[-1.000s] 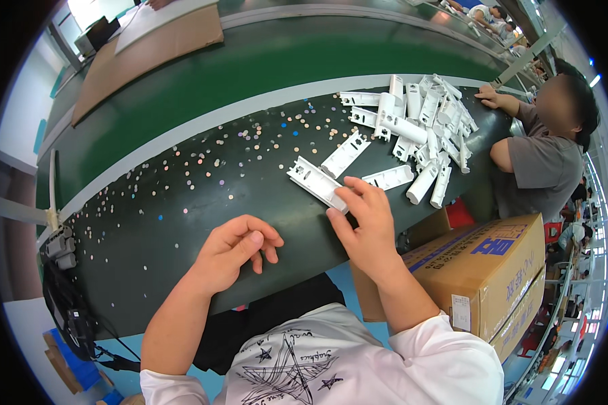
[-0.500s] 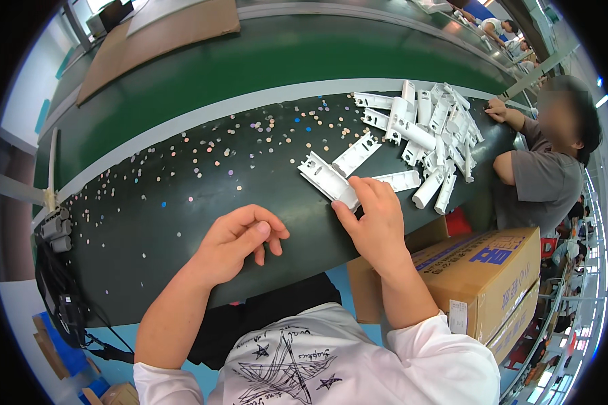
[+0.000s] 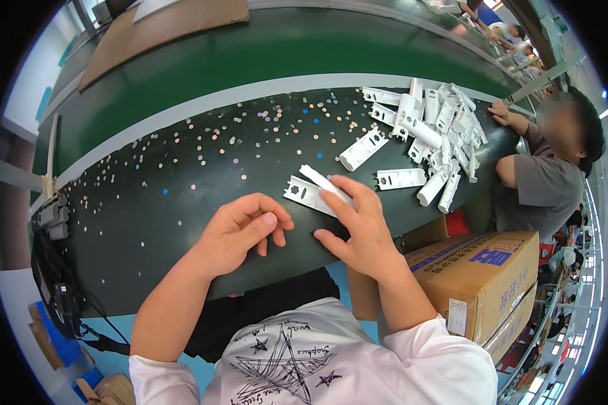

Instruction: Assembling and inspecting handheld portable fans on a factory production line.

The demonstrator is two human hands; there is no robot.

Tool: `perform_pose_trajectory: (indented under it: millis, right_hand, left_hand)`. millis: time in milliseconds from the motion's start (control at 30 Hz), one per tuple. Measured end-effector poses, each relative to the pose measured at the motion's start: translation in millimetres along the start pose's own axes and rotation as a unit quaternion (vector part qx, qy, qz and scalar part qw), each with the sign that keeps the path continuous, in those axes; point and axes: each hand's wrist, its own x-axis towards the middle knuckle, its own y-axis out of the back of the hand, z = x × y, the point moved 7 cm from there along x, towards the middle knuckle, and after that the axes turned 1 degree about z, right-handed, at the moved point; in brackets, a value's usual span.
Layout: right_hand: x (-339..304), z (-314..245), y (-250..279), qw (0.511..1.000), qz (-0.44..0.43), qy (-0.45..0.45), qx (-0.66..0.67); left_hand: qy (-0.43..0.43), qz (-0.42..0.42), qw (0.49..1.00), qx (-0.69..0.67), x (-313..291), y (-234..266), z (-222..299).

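My right hand [image 3: 363,233] is at a white plastic trough-shaped shell [image 3: 309,194] with small cutouts at its end. The index finger presses inside its raised wall and another finger lies behind, while the thumb stands apart on the near side. To the left, my left hand [image 3: 243,233] hovers above the dark table with loosely curled fingers, its thumb against the index finger and nothing visible in it. Two similar loose parts lie close by: a white shell [image 3: 363,148] beyond my right hand and another white shell [image 3: 400,179] to its right.
A pile of white shells [image 3: 446,121] covers the table's right end. Many small coloured discs [image 3: 235,161] lie scattered over the dark table [image 3: 182,250]. At right, a co-worker [image 3: 544,162] rests a hand on the table edge, and a cardboard box [image 3: 479,277] stands below it.
The shell in my right hand has turned and moved a little left and nearer. My right thumb has come away from it. My left hand stays nearly in place.
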Motion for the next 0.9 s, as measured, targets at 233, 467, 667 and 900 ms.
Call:
perform_pose_trajectory:
  millis: [233, 467, 667, 900]
  right_hand:
    - [-8.4, 10.9, 9.1, 0.99, 0.112, -0.08, 0.036]
    - [-10.7, 13.5, 6.2, 0.991, 0.094, -0.094, 0.008]
    - [-10.8, 28.0, 20.3, 0.972, 0.181, -0.144, -0.036]
    - [-15.2, 41.8, 13.9, 0.98, 0.14, -0.14, 0.014]
  left_hand:
    - [-0.006, 0.033, 0.999, 0.027, -1.1, 5.3, 0.5]
    - [-0.17, 0.174, 0.909, 0.339, -7.6, 5.9, 24.1]
    - [-0.225, 0.142, 0.778, 0.57, 9.4, -26.6, 31.7]
    - [-0.145, 0.063, 0.753, 0.638, 23.7, -41.6, 21.6]
